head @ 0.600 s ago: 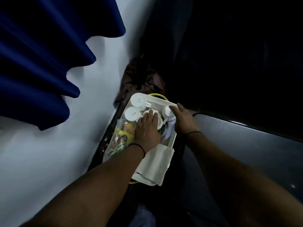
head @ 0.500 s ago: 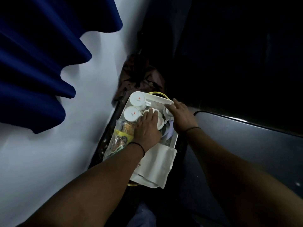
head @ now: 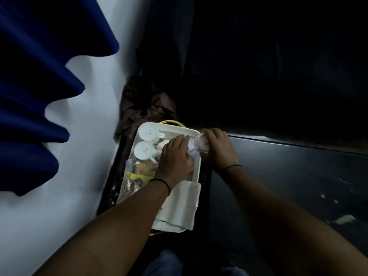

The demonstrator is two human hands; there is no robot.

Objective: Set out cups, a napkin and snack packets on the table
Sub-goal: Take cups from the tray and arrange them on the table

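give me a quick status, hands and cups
Right hand shut on a cup at tray edge. Left hand down in the tray. Two cups, snack packets, napkin not yet out.

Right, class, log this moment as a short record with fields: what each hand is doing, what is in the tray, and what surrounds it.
right hand: gripping a white cup at the tray's far right corner
left hand: palm down inside the white tray, what it touches is hidden
cups in tray: two upturned cups at the far left
snack packets: left side, nearer than those cups
napkin: folded, draped over the tray's near end
table: dark surface to the right
curtain: blue, upper left
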